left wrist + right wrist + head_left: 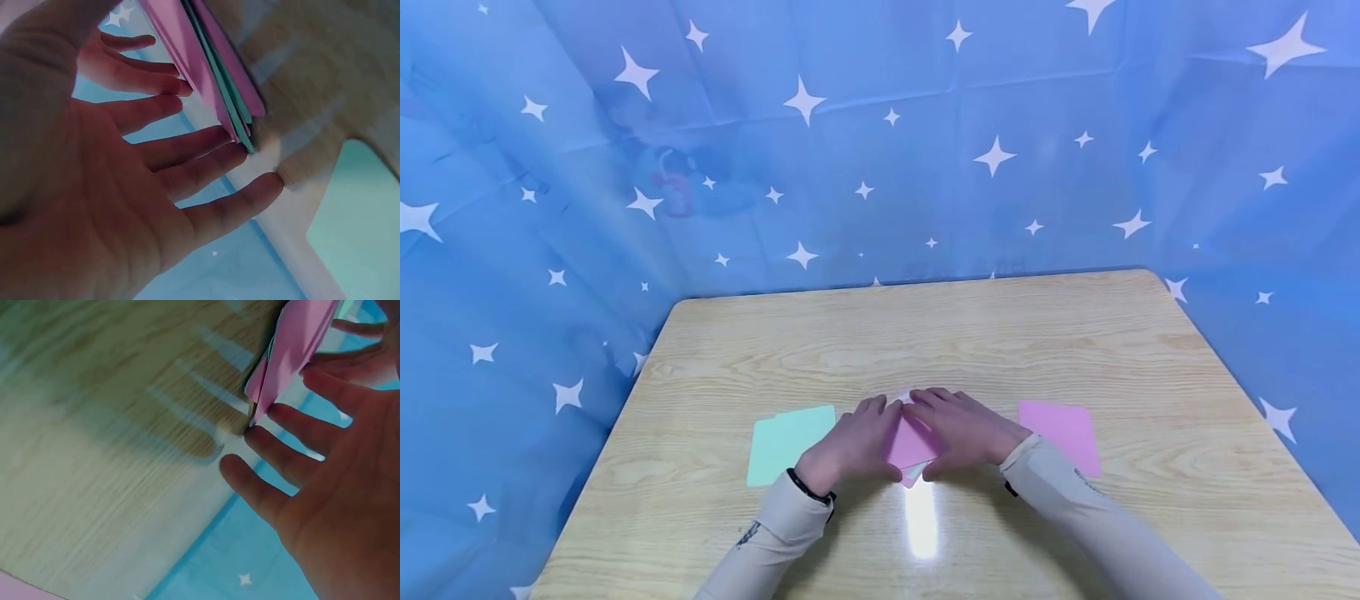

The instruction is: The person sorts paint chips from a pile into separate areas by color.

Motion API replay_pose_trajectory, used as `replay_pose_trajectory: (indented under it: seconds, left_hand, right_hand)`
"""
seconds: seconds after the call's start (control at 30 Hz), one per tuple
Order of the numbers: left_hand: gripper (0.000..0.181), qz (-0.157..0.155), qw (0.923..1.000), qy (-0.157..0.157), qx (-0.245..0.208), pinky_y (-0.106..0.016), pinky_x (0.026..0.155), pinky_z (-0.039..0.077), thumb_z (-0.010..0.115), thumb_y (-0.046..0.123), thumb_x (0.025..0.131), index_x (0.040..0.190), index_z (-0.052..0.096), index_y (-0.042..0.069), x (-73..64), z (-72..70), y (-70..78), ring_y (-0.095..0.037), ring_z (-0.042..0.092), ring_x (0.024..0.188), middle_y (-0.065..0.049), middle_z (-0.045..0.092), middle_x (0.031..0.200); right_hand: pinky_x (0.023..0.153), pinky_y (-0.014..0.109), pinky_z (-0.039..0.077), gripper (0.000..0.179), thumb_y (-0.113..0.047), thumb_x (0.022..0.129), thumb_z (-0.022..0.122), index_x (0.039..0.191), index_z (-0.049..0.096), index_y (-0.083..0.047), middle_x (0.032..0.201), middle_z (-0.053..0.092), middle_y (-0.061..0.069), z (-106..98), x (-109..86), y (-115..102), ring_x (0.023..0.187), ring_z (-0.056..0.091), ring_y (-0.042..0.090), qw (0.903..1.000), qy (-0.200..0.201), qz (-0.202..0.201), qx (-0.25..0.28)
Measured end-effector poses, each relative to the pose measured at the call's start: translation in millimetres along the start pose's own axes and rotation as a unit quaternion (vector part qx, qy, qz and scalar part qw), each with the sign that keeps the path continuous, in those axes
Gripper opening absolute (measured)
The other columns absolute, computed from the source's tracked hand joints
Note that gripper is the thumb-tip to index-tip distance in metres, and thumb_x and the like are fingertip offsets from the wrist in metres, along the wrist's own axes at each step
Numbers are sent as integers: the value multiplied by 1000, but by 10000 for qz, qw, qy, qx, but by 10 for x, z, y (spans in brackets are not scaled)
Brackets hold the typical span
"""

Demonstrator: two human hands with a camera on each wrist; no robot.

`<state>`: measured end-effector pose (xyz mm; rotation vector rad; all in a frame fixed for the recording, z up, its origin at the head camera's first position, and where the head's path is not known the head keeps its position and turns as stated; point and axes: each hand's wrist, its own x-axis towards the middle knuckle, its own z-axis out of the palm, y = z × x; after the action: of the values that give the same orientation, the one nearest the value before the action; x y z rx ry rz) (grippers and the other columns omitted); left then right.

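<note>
While both hands' fingers reach out fairly straight, not clenched, the tips of the left hand (857, 442) and right hand (968, 429) meet the edges of the card stack (913, 442); thumbs at its near side. Stack sits between the palms, mid-table, pink on top, pink and mint layers below, edges uneven. Should be light and thin, bendy when single, firmer together; sheets likely slide on each other, corners could crease. Best hold: opposite edges, light even squeeze, no pressing down on the top face. Exact material: can't tell. Further out: mint cards (790, 442) beside the left hand, a pink card (1063, 433) past the right wrist, wooden table (925, 342), starry blue curtain (850, 167) behind.
</note>
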<state>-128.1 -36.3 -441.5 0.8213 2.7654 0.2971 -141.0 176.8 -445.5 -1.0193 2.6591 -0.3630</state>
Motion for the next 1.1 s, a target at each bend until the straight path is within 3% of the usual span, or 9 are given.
replay_pose_trajectory:
  seconds: [0.17, 0.37, 0.5, 0.77, 0.93, 1.1]
  left_hand:
    - [97, 201, 9997, 92, 53, -40, 80, 51, 87, 44, 67, 145, 40, 11, -12, 8, -6, -22, 51, 111, -8, 52, 124]
    - [93, 482, 9984, 179, -232, -35, 89, 49, 89, 35, 66, 142, 41, 10, -40, 1, -30, -22, 50, 112, -7, 53, 123]
    - [88, 587, 9970, 245, -450, -37, 91, 47, 89, 34, 66, 139, 45, 13, -61, -52, -53, -23, 49, 115, -7, 53, 125]
    - [57, 670, 9952, 386, -598, -48, 109, 38, 83, 29, 76, 125, 57, 12, -145, -355, -107, -32, 38, 136, -18, 43, 145]
    - [68, 661, 9930, 634, -750, -46, 109, 38, 84, 30, 76, 134, 55, 12, -233, -542, -100, -31, 36, 139, -17, 37, 150]
    - [71, 743, 9909, 950, -595, -45, 110, 37, 85, 32, 75, 136, 55, 11, -278, -738, -31, -29, 34, 140, -15, 36, 151]
  right_hand:
    - [108, 59, 34, 91, -51, 73, 79, 149, 39, -22, 152, 40, 6, 16, 10, 12, 138, 36, 28, 9999, 71, 82, -53]
    - [102, 44, 42, 89, -48, 69, 83, 144, 44, -18, 142, 47, 5, 32, 22, 30, 126, 44, 24, 9994, 308, -155, 60]
    - [103, 42, 42, 86, -50, 69, 82, 140, 48, -16, 137, 50, 5, 8, 29, 24, 124, 45, 24, 9983, 501, -255, -148]
    - [108, 42, 40, 66, -51, 77, 75, 130, 57, -15, 147, 45, 9, -262, -22, -40, 135, 42, 28, 9944, 882, -355, -452]
    - [103, 41, 45, 59, -46, 80, 72, 127, 59, -13, 144, 46, 11, -486, -82, -104, 132, 43, 29, 9875, 1251, -715, -638]
    - [100, 39, 47, 57, -42, 79, 72, 127, 60, -14, 144, 46, 10, -704, -164, -149, 132, 41, 26, 9807, 1632, -882, -613]
